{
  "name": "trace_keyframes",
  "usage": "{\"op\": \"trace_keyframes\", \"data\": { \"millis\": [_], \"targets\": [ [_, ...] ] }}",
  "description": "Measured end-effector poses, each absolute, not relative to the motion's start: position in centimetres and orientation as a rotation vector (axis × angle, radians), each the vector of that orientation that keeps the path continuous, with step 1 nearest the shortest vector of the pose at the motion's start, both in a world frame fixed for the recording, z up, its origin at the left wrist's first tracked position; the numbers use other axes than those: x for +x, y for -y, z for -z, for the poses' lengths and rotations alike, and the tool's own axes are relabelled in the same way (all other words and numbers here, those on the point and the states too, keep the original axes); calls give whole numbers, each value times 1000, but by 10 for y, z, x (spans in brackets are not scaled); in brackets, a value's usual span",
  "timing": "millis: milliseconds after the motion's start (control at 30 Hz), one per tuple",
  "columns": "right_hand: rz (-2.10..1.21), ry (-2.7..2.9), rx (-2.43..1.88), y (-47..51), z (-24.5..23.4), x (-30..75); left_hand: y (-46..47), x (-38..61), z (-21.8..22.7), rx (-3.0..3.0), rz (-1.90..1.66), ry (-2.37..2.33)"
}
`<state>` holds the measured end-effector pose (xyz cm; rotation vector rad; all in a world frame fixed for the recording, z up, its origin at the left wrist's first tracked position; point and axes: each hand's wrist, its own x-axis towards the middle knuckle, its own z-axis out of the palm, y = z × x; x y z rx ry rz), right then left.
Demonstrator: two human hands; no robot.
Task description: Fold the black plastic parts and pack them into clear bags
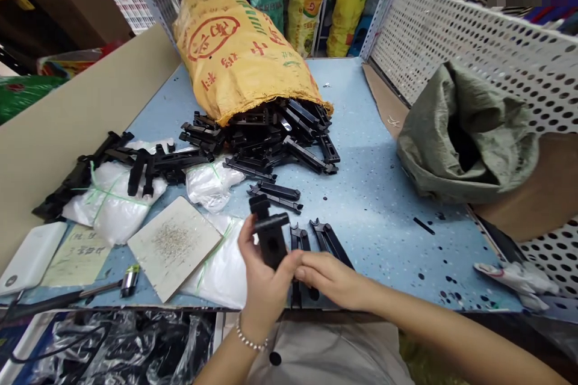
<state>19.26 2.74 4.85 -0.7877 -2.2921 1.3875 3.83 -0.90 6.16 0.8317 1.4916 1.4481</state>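
Observation:
My left hand (265,292), with a beaded bracelet at the wrist, is closed around a black plastic clamp (272,239) held upright above the table's front edge. My right hand (332,280) meets it from the right, its bent fingers pressed together by the left thumb and the clamp's lower end. Whatever those fingers pinch is hidden. Just behind my hands lie slim black plastic arms (332,243) with forked tips. A pair of similar black parts (276,194) rests a little farther back. Beyond them, a heap of black parts (257,141) spills out of a yellow woven sack (253,60).
On the left are tied white plastic bags (112,192), a square board (174,246) with grit on it, a hammer (129,281) and a white power bank (31,255). A grey-green sack (451,144) gapes open at right, before a perforated white panel (474,30).

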Motion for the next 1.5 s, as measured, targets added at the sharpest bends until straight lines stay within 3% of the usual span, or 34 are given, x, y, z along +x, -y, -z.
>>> {"op": "trace_keyframes", "data": {
  "millis": [67,167,200,333,500,600,700,967,1167,1367,1500],
  "targets": [
    [-1262,2331,-827,-62,-49,188,11,26,-50,819,-1480,-1517],
    [-500,2288,-1352,-137,-44,183,12,19,-19,765,-1327,-1534],
    [-391,2249,-1433,-162,-42,183,13,20,-7,806,-1274,-1571],
    [-223,2224,-1524,-221,-35,186,19,38,25,1167,-1180,-1739],
    [-113,2254,-1492,-171,-41,192,7,52,3,1277,-1172,-1639],
    [-117,2315,-1256,-103,-51,197,-12,57,-25,1124,-1322,-1409],
    [-385,2342,-952,-59,-60,207,-23,59,-46,908,-1344,-1278],
    [-245,2325,-925,-91,-52,216,-1,65,-62,648,-1061,-1061],
    [-992,2189,-972,-67,-42,197,-9,48,-63,658,-1178,-1200],
    [-409,2536,-693,-15,-29,190,-19,32,-66,718,-1204,-1279],
    [-604,2542,-803,-38,-28,197,-13,12,-50,987,-1248,-1507]
  ]
}}
